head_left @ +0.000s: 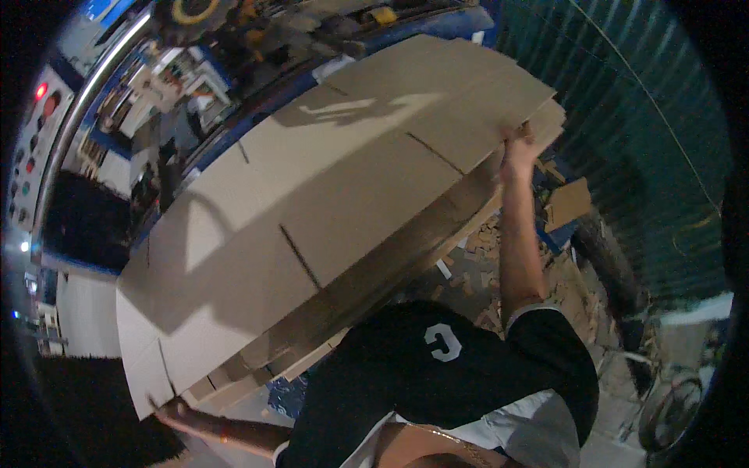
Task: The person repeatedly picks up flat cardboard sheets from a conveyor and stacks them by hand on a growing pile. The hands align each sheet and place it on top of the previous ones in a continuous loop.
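A large flat cardboard sheet point(257, 203) with dark slots cut into its edges stretches across the middle of the head view, slanting up to the right. At its lower left corner my left hand point(170, 410) grips the edge, the thumb on top and the other fingers mostly hidden. My right hand point(519, 148) is closed on the edge near the far right corner, my arm reaching forward. More cardboard layers point(445, 226) show under the near edge; how they are supported is hidden. Shadows fall over the sheet's surface.
A blue-framed machine point(429, 23) runs along the sheet's far side. On the far left stands a control panel point(39, 140) with buttons and a red light. Cardboard scraps point(472, 273) litter the floor at right, beside a corrugated wall point(647, 117). A spoked wheel point(672, 413) is at lower right.
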{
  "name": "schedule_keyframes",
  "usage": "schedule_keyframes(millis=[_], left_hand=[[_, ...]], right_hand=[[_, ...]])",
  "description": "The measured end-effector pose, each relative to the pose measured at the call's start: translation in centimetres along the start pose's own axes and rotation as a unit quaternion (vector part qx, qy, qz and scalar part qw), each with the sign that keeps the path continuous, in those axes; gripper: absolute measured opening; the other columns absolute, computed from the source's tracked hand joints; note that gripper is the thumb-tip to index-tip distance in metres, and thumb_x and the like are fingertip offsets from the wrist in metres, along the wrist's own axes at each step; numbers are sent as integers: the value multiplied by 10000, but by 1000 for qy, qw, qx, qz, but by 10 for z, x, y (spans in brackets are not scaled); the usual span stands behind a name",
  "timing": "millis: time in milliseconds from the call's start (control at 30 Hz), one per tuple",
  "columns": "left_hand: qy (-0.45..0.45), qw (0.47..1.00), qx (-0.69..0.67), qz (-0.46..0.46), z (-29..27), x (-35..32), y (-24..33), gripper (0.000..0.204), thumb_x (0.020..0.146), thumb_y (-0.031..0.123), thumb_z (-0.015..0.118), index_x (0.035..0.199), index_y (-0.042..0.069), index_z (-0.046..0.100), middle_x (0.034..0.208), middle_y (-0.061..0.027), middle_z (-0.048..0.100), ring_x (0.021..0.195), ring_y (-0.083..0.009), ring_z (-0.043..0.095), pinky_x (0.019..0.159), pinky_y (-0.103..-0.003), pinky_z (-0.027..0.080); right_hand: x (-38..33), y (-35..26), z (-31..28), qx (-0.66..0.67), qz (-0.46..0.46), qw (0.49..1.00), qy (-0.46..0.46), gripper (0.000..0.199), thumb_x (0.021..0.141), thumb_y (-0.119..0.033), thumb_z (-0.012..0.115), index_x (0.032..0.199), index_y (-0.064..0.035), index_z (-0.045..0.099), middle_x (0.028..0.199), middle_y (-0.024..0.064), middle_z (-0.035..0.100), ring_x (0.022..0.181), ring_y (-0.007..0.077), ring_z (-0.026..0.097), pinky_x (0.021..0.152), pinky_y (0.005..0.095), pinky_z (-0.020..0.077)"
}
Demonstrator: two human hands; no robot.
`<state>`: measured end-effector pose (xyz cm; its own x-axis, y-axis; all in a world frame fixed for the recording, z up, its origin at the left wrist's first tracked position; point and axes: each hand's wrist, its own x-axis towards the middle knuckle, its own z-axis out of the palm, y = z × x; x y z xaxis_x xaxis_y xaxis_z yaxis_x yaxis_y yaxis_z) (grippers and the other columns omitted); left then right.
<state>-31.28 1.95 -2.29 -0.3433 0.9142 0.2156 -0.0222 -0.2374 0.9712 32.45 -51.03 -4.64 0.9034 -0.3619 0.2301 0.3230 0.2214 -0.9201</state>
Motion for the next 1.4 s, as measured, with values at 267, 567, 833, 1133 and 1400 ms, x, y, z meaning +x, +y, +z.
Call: schedule_keyframes(millis=[267, 567, 833, 1133, 1400], left_hand=[[-157, 988, -8, -5, 1, -122, 33, 450, 821, 139, 556, 1230, -22, 459, 1239, -134, 478, 1113, -251, 465, 960, -396, 363], [-528, 682, 372, 343, 84, -208, 50, 444, 723, -39, 533, 1140, 102, 593, 1360, -123, 406, 1274, -304, 356, 1056, -454, 241], [-594, 575, 402, 392, 112, -188, 61, 591, 632, -22, 545, 1199, 144, 547, 1342, -98, 434, 1275, -329, 347, 1073, -488, 196], [-591, 603, 331, 420, 121, -199, 54, 473, 788, 255, 472, 1248, 157, 512, 1356, -93, 412, 1263, -308, 367, 1071, -500, 192], [-550, 673, 290, 401, 194, -149, 32, 684, 639, -6, 605, 1291, 146, 463, 1347, -138, 401, 1227, -351, 390, 1050, -417, 286]], right_hand=[[-80, -119, -34, -324, -41, 926, -191, 430, 791, 22, 563, 1207, -15, 459, 1097, 78, 555, 969, 172, 538, 810, 279, 426], [-141, -59, 2, -362, -423, 525, -644, 463, 762, -111, 524, 1202, -253, 542, 1293, 18, 484, 1222, 267, 419, 1013, 426, 354], [-107, -38, 20, -406, -506, 432, -627, 423, 713, -252, 624, 1128, -181, 592, 1319, 21, 457, 1197, 270, 425, 981, 421, 353], [-71, -48, 38, -393, -376, 536, -645, 694, 621, -443, 687, 1204, -102, 528, 1353, 98, 402, 1222, 307, 371, 1002, 452, 305], [-58, -4, 114, -385, -463, 525, -602, 750, 667, -609, 608, 1223, -114, 510, 1338, 117, 407, 1232, 313, 357, 1017, 486, 268]])
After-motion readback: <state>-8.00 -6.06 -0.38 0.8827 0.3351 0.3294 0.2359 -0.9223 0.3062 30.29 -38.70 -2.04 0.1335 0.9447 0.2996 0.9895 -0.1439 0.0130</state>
